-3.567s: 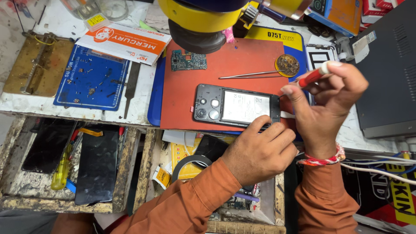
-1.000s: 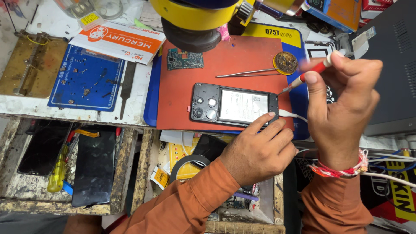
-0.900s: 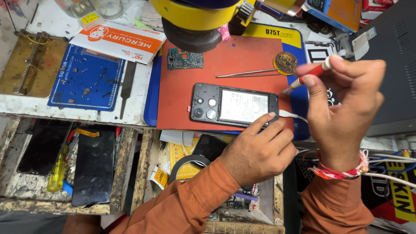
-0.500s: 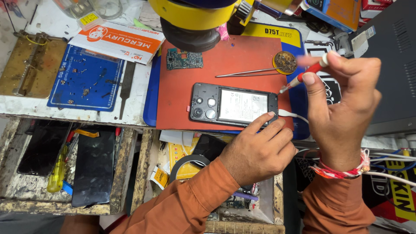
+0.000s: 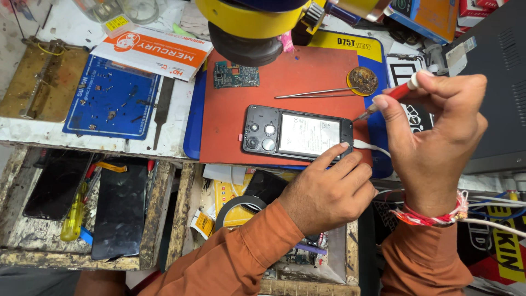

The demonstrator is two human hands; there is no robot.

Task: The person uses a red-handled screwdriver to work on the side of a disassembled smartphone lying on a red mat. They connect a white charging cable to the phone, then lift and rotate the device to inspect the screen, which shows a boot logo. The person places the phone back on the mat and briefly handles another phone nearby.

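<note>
The opened phone (image 5: 298, 133) lies back-up on the red mat (image 5: 307, 71), its long axis running left to right across your view: the camera cluster is at the left end, and the right end, where a white cable (image 5: 372, 147) plugs in, points toward your right hand. Lying flat and square to you, it shows its whole inner face, which probably suits fine work.

Your left hand (image 5: 329, 192) rests just below the phone's right end, with its fingertips pressed on the lower right edge; that looks like a steadying hold to keep the phone from sliding. The hand grips nothing, and its fingers are curled and close together.

Your right hand (image 5: 433, 142) hangs beyond the phone's right end, thumb and fingers pinching a slim red screwdriver (image 5: 390, 98). Its tip slants down and left toward the phone's upper right corner but stays just clear of it, and the cap sits against a fingertip.

Above the phone on the mat lie tweezers (image 5: 315, 93), parallel to it, with a round tin (image 5: 362, 80) at their right end and a small green circuit board (image 5: 235, 74) up to the left. A yellow-ringed microscope head (image 5: 252, 24) hangs over that upper area. Well left of the phone sits a blue screw mat (image 5: 112, 98).
</note>
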